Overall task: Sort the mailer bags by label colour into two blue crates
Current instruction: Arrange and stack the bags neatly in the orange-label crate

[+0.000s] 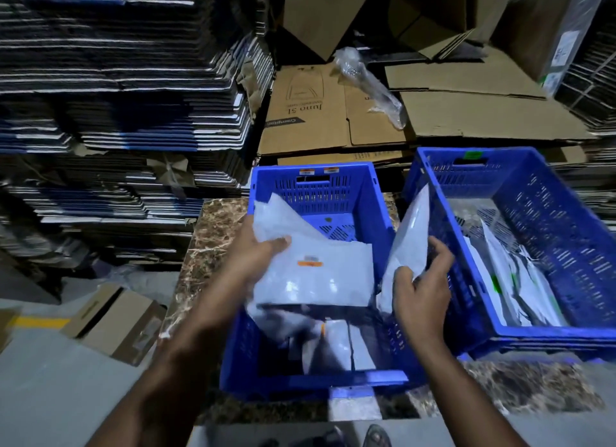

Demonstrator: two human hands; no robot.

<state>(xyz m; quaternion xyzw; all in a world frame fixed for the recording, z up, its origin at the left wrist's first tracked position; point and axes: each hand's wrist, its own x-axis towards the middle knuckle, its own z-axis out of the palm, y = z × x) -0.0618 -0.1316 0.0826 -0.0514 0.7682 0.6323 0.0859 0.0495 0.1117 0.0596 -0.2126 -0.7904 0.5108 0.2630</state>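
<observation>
Already both crates hold bags: your left hand (pixel 263 256) grips an orange-labelled bag (pixel 313 276) over the left crate (pixel 316 180), your right hand (pixel 421 290) pinches another bag (pixel 408 233) between crates, beside the right crate (pixel 546 233); both remain unplaced.

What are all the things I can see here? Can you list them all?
Blue crates: two, side by side on the marble top; left crate, right crate.
Orange-label mailer bag: one, pale grey, over the left crate.
Second mailer bag: one, pale grey, between the crates.
Loose bags: several, whitish, inside the right crate.
Flattened cardboard: brown, behind the crates.
Small box: one, brown, floor at left.
Left hand: grips the orange-label bag.
Right hand: grips the second bag.
</observation>
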